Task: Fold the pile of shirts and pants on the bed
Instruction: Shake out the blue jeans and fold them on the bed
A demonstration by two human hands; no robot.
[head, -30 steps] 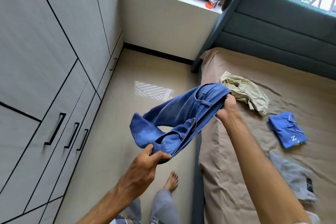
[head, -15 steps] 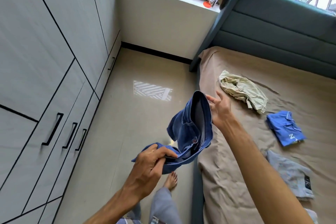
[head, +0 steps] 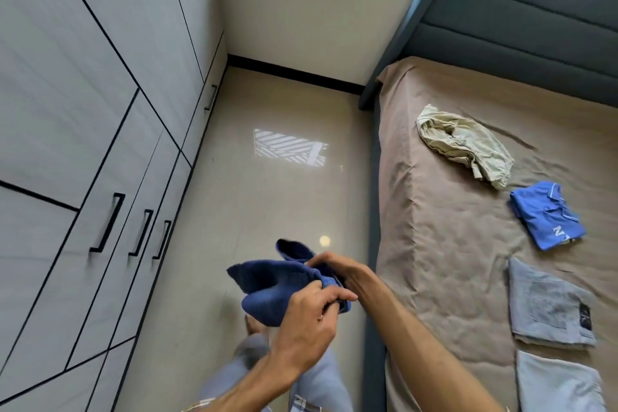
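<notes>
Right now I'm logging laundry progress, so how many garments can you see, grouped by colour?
Blue: 2, the jeans held by the left hand and right hand, and a folded shirt on the bed.
Grey: 2, folded pants and another folded piece.
Beige: 1, a crumpled garment.
Total: 5

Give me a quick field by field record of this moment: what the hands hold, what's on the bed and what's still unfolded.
held item: blue jeans, bunched up over the floor beside the bed
left hand: grips the jeans from below
right hand: grips the jeans from above
bed: tan sheet
unfolded: beige garment, crumpled near the headboard
folded: blue polo shirt, grey pants, light grey item at the frame edge
</notes>
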